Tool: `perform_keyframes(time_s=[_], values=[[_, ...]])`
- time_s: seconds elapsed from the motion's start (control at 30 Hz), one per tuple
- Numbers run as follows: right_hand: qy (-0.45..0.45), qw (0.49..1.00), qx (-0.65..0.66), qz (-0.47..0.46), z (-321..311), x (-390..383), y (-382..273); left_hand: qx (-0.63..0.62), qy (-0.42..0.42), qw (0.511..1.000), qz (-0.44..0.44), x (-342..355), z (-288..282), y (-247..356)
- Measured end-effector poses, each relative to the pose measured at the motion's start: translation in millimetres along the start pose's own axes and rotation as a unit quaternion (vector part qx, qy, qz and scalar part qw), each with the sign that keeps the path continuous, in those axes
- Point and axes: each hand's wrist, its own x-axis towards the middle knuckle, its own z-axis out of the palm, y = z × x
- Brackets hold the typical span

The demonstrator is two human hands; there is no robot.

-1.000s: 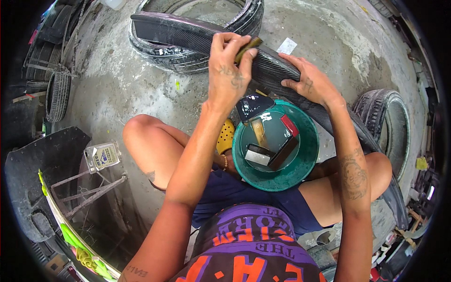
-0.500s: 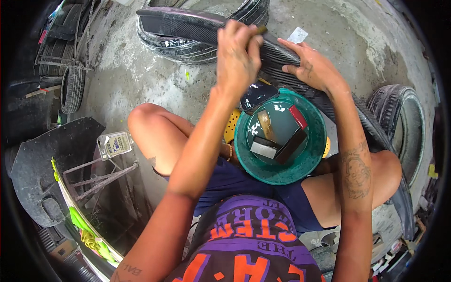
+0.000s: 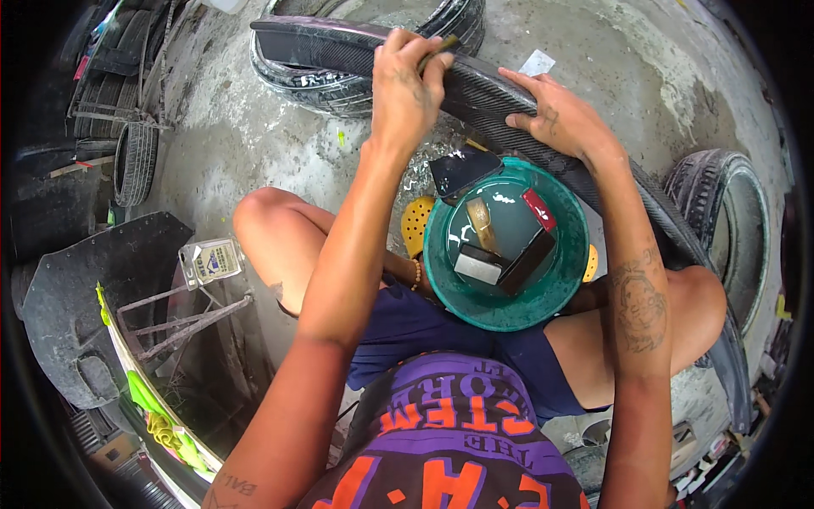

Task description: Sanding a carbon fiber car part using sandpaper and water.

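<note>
A long curved black carbon-fibre strip (image 3: 483, 97) runs from the upper left across to the lower right in front of me. My left hand (image 3: 407, 85) is closed around a small olive-brown pad (image 3: 449, 42) and presses it to the strip's surface. Further right, my right hand (image 3: 560, 119) spans the strip, its fingers over the far edge and its thumb on the near side. Between my legs stands a green bucket (image 3: 509, 318) of water. In it are a tan piece (image 3: 481, 225), a red block (image 3: 538, 209), a dark long block (image 3: 527, 261) and a pale grey block (image 3: 477, 269).
A tyre (image 3: 339, 97) lies under the strip's left part; another tyre (image 3: 716, 220) stands at the right. A black sheet (image 3: 462, 174) hangs over the bucket's rim. At the left are a dark panel (image 3: 76, 297) and a metal frame (image 3: 186, 327).
My left hand has slid a little to the left along the strip with the pad. The right hand stays almost in place.
</note>
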Motion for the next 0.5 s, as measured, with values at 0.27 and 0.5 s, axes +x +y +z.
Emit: perform_keyframes(time_s=[0.27, 0.5], values=[[0.011, 1.0, -0.011, -0.01, 2, -1, -1, -0.014, 0.033, 0.999, 0.037, -12, 9, -1], [0.009, 1.0, 0.009, 0.004, -3, -6, -6, 0.022, -0.003, 0.996, 0.084, -14, 11, 4]])
